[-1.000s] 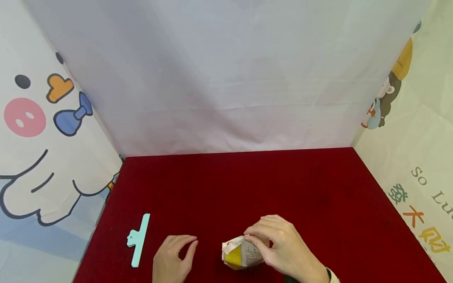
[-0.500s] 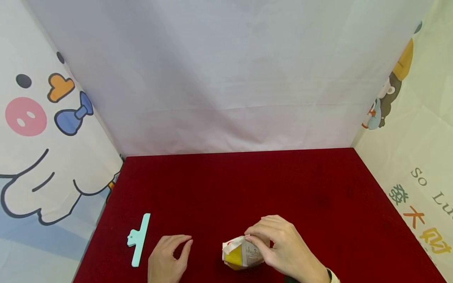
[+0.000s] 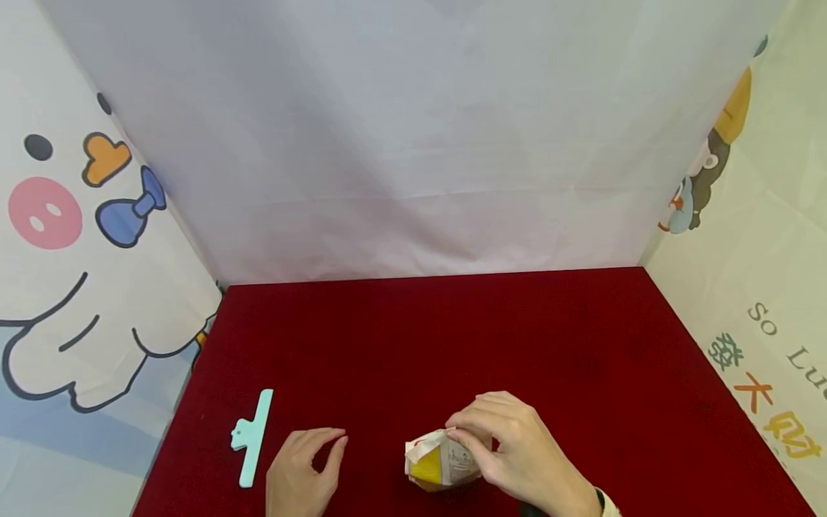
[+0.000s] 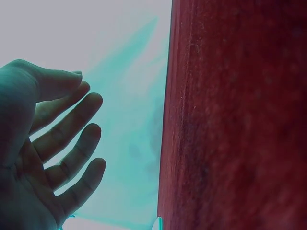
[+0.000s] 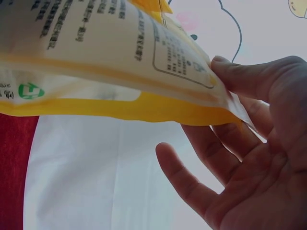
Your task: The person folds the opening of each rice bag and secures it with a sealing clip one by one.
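A yellow and white printed bag (image 3: 434,465) stands near the front of the red table. My right hand (image 3: 520,449) pinches its upper right edge between thumb and fingers. In the right wrist view the bag (image 5: 115,52) shows dark printed text, and the little finger of the right hand (image 5: 261,187) stretches away from it. Left of the bag hovers my left hand (image 3: 302,470), holding nothing, thumb close to the index fingertip. Its fingers are loosely bent in the left wrist view (image 4: 62,139). A mint-green long-jawed clip (image 3: 254,439) lies farther left on the table.
The red table (image 3: 439,337) reaches back to a pale cloth wall (image 3: 420,179). Printed cartoon cloths hang at the left (image 3: 77,301) and right (image 3: 756,237) sides, close to the table's edges.
My left hand has shifted a little to the left, away from the bag and towards the clip. The right hand keeps its pinch on the bag, which stays in place.
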Action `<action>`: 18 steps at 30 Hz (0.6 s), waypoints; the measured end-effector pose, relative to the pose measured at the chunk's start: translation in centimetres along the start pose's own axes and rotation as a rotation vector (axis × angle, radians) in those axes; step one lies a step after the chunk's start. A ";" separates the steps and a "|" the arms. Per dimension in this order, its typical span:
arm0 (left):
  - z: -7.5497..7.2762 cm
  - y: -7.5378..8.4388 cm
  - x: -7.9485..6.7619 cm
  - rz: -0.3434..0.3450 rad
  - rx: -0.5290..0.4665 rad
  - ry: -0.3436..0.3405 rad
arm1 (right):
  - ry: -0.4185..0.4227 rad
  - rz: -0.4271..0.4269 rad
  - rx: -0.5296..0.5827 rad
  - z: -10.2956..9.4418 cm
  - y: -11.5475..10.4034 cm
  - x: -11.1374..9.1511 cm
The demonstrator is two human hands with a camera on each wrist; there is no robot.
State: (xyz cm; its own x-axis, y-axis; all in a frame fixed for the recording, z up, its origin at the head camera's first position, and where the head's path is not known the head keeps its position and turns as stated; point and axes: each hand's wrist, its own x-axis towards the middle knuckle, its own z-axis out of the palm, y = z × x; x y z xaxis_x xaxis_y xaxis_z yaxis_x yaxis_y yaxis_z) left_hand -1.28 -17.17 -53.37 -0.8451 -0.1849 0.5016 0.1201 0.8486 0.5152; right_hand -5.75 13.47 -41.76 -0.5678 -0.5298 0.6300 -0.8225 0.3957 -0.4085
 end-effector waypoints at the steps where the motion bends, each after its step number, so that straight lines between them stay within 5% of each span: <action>1: 0.0 0.0 0.0 -0.002 0.000 0.000 | 0.000 -0.001 0.002 0.0 0.0 0.0; 18: -0.4 -0.8 0.0 -0.039 0.012 0.025 | 0.002 0.001 0.001 0.0 0.0 0.0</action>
State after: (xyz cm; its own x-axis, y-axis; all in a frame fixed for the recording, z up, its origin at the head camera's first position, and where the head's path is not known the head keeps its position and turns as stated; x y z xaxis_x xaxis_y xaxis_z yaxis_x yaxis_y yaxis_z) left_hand -1.20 -17.99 -53.50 -0.8356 -0.2306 0.4985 0.0806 0.8463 0.5266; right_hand -5.76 13.44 -41.78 -0.5689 -0.5275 0.6309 -0.8217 0.3958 -0.4100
